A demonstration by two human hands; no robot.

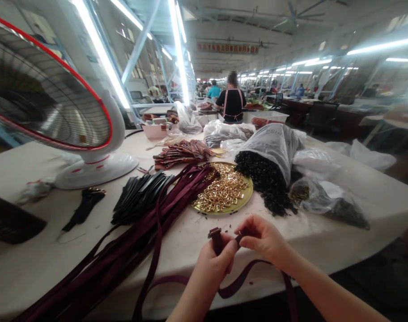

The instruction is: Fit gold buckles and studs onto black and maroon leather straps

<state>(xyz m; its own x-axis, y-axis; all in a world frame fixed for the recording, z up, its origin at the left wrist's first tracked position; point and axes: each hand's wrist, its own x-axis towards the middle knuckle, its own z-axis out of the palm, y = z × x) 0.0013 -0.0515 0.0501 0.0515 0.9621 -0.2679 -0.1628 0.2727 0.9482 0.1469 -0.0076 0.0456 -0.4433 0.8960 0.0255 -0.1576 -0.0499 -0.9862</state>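
Taking the yellow-green round plate (247,199) as the centre of the clock, a red banner (228,48) is hanging far off at twelve, carrying a row of Chinese characters, too blurred for me to read in full. Pale lettering is showing on the large translucent grey plastic bag (273,144) at two o'clock, only partly legible; the bag is lying on its side and spilling small black pieces (262,181) over the cloth-covered table (354,197). The plate is holding a heap of small shiny gold-coloured metal buckles (220,190). At three to four o'clock a small clear plastic bag (328,197) is containing brass-coloured and dark bits, while at one o'clock a shallow white bin (282,117) is holding a reddish-brown item. Long maroon fabric straps (123,259) are trailing towards eight, a bundle of flat black strips (140,197) is lying at nine, and a white fan with a red rim (90,156) is standing at ten. Near six o'clock, the left hand (219,261) is pinching a short maroon strap with a metal buckle at its end (217,243) between closed fingers, and the right hand (259,235) is gripping a dark maroon strap piece (241,235) just beside it; I cannot tell whether the two are joined.
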